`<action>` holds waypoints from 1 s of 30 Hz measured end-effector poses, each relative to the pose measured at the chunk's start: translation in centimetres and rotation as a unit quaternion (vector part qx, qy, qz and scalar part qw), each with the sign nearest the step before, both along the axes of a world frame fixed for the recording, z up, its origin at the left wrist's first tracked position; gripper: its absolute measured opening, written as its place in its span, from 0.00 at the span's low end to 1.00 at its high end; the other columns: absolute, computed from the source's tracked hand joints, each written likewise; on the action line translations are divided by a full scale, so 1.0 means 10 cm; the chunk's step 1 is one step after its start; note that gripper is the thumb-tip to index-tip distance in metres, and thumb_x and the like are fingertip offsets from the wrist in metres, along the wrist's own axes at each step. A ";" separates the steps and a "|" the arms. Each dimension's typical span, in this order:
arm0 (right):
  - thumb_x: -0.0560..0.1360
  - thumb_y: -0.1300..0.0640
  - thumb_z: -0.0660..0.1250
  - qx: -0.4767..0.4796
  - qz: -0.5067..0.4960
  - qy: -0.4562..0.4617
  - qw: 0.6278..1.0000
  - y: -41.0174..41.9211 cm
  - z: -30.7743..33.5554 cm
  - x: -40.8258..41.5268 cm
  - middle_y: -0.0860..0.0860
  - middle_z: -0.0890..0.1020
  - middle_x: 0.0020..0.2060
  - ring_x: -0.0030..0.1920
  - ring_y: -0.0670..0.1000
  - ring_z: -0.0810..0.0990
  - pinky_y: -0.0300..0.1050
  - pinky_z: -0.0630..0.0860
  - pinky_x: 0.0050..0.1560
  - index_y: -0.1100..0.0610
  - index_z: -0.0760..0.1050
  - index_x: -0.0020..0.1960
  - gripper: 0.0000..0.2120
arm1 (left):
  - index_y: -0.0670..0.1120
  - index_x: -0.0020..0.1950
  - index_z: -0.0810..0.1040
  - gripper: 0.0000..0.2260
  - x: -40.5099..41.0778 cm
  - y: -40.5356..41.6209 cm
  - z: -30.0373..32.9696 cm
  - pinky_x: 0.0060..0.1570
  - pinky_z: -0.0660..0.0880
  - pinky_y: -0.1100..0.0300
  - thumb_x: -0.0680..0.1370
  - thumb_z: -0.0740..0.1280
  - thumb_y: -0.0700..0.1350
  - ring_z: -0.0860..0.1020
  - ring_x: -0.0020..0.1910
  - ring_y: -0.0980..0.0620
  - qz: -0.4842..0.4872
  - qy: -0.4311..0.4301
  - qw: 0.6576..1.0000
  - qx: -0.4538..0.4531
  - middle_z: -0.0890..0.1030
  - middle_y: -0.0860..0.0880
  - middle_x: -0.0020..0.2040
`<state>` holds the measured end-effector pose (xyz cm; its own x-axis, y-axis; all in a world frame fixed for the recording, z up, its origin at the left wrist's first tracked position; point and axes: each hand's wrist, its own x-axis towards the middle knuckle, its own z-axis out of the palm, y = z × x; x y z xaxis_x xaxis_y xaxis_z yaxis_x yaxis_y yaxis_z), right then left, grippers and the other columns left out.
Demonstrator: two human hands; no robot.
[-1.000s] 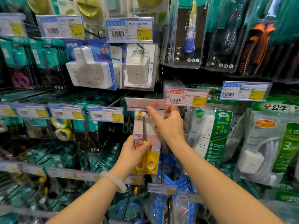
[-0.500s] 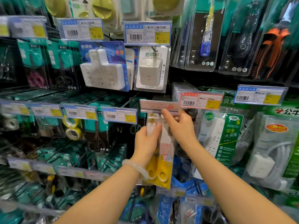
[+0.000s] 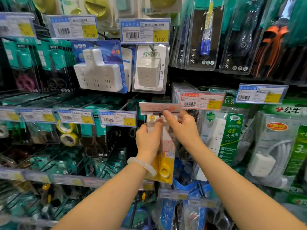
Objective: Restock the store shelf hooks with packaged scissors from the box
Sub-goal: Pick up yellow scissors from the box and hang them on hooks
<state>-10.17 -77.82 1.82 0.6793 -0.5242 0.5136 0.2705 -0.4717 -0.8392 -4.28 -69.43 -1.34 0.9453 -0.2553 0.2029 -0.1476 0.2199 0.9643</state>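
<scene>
Two hands (image 3: 147,140), one scissors pack (image 3: 164,156), two tape rolls (image 3: 69,138).

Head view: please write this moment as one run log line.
left hand: holds scissors pack | right hand: pinches pack top under price tag holder | step: hanging on hook

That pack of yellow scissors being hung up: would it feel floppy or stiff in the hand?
Probably fairly stiff: the scissors pack hangs flat and straight between the left hand and right hand, without sagging. Its glossy plastic front may be slippery. Likely bottom-heavy, since the yellow handles sit low.
</scene>
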 end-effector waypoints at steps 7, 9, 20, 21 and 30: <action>0.73 0.46 0.66 0.003 0.008 -0.003 1.000 0.02 -0.01 -0.02 0.48 0.82 0.37 0.36 0.42 0.79 0.39 0.76 0.39 0.46 0.75 0.44 0.04 | 0.46 0.42 0.77 0.09 0.05 0.04 -0.01 0.50 0.79 0.44 0.74 0.70 0.50 0.82 0.45 0.46 -0.040 -0.002 0.999 -0.016 0.83 0.45 0.42; 0.74 0.48 0.66 0.013 0.019 -0.004 1.000 0.03 0.00 -0.03 0.45 0.80 0.34 0.31 0.37 0.77 0.32 0.73 0.34 0.46 0.74 0.44 0.03 | 0.47 0.42 0.76 0.07 0.07 0.04 -0.02 0.51 0.79 0.44 0.74 0.70 0.50 0.82 0.46 0.46 -0.045 -0.005 0.999 -0.012 0.83 0.46 0.43; 0.73 0.45 0.66 -0.006 0.008 0.001 1.000 0.00 -0.01 -0.02 0.46 0.81 0.37 0.35 0.41 0.77 0.39 0.74 0.39 0.47 0.75 0.45 0.07 | 0.47 0.43 0.77 0.07 0.01 0.03 -0.09 0.49 0.79 0.46 0.75 0.69 0.50 0.83 0.45 0.47 -0.033 -0.013 0.999 -0.022 0.83 0.46 0.43; 0.73 0.45 0.66 -0.007 0.006 0.002 1.000 0.00 -0.01 -0.01 0.45 0.81 0.38 0.36 0.42 0.78 0.40 0.74 0.40 0.47 0.75 0.45 0.06 | 0.47 0.43 0.77 0.08 0.01 0.03 -0.08 0.49 0.79 0.46 0.74 0.69 0.51 0.83 0.45 0.46 -0.031 -0.013 0.999 -0.022 0.83 0.46 0.42; 0.72 0.44 0.67 -0.002 0.008 0.009 1.000 -0.01 -0.01 -0.01 0.44 0.82 0.43 0.46 0.44 0.80 0.43 0.77 0.48 0.44 0.74 0.45 0.05 | 0.56 0.39 0.63 0.18 -0.02 0.04 -0.03 0.55 0.70 0.44 0.68 0.74 0.53 0.72 0.50 0.45 0.150 -0.141 0.978 0.035 0.69 0.57 0.41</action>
